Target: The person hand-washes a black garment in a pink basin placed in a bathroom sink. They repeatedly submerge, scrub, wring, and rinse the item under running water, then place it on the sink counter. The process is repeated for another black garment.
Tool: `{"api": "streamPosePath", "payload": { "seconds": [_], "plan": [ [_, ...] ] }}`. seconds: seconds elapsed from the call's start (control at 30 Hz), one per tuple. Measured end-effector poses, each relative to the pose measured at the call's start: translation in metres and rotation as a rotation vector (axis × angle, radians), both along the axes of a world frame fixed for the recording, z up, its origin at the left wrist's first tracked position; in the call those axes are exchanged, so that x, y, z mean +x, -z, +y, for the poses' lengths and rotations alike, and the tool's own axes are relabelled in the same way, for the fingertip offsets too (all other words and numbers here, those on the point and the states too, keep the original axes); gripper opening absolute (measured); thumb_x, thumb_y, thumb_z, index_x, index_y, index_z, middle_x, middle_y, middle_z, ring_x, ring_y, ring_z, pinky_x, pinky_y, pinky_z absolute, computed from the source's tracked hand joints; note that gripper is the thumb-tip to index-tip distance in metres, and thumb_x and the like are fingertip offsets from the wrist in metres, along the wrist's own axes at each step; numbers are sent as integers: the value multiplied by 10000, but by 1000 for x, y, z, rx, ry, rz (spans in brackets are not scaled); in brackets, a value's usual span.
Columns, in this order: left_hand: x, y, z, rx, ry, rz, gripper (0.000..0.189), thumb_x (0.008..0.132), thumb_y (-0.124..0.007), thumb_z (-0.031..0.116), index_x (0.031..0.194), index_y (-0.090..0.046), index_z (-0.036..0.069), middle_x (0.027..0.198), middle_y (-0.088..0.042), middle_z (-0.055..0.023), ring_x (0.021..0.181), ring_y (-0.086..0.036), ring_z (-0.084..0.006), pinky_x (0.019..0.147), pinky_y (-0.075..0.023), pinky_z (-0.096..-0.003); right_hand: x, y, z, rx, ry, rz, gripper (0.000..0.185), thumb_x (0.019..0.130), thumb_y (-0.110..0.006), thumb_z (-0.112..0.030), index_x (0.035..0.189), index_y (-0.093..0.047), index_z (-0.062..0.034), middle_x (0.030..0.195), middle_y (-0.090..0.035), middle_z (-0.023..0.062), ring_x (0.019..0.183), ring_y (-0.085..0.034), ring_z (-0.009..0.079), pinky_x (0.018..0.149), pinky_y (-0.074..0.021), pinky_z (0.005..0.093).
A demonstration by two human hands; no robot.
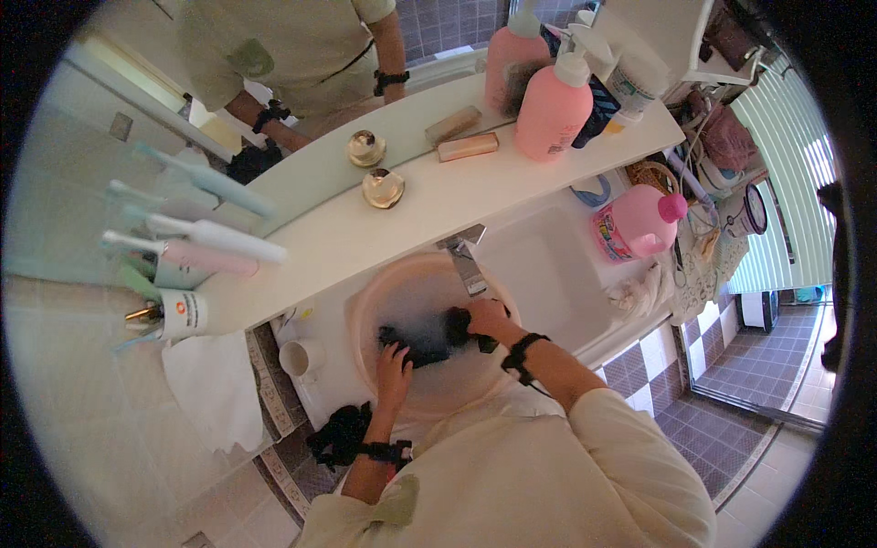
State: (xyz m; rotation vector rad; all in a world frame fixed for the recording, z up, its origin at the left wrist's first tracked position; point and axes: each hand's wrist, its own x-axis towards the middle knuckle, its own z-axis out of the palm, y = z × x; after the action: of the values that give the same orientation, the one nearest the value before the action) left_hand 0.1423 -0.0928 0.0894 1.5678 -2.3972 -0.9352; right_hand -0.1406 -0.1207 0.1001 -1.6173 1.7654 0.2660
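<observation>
A peach-coloured basin of cloudy, sudsy water stands below a metal faucet. Dark cloth lies partly under the water, so its full shape is hidden. My left hand grips its left end near the basin's front left side. On the right, my right hand is closed around a bunched part of the same dark cloth, just below the spout. Black straps circle both my wrists. Beside my left forearm, a crumpled black cloth lies at the counter's front edge.
A white shelf above the basin holds a pink pump bottle, a gold-topped jar and electric toothbrushes. A white mug stands left of the basin. At right are a pink detergent jug and a pale cloth.
</observation>
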Motion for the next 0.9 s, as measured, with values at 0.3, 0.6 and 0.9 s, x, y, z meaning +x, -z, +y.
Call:
{"api": "streamPosePath", "payload": {
  "seconds": [0.3, 0.6, 0.9],
  "plan": [
    [57, -19, 53, -248, -317, 72, 368, 818, -588, 6, 1168, -485, -44, 1146, -483, -219, 1098, -453, -357, 975, -358, -424, -24, -143, 60, -581, 167, -549, 513, 613, -674, -115, 1124, -633, -120, 1077, -643, 137, 1009, -592, 334, 896, -470, 391],
    [51, 3, 79, 16, -601, 212, 451, 815, -620, 61, 1194, -418, -78, 1119, -472, -246, 1080, -458, -364, 950, -367, -408, -51, -283, 95, -888, 384, -785, 581, 528, -610, 50, 1103, -615, -32, 1091, -624, 99, 1062, -573, 235, 981, -387, 319],
    [49, 61, 57, 219, -988, 265, 360, 807, -659, 89, 1061, -458, -70, 983, -567, -196, 852, -585, -276, 749, -492, -388, -118, -328, 126, -1107, 683, -840, 588, 539, -577, 66, 1119, -616, -22, 1085, -632, 85, 1050, -567, 184, 961, -399, 293]
  ]
}}
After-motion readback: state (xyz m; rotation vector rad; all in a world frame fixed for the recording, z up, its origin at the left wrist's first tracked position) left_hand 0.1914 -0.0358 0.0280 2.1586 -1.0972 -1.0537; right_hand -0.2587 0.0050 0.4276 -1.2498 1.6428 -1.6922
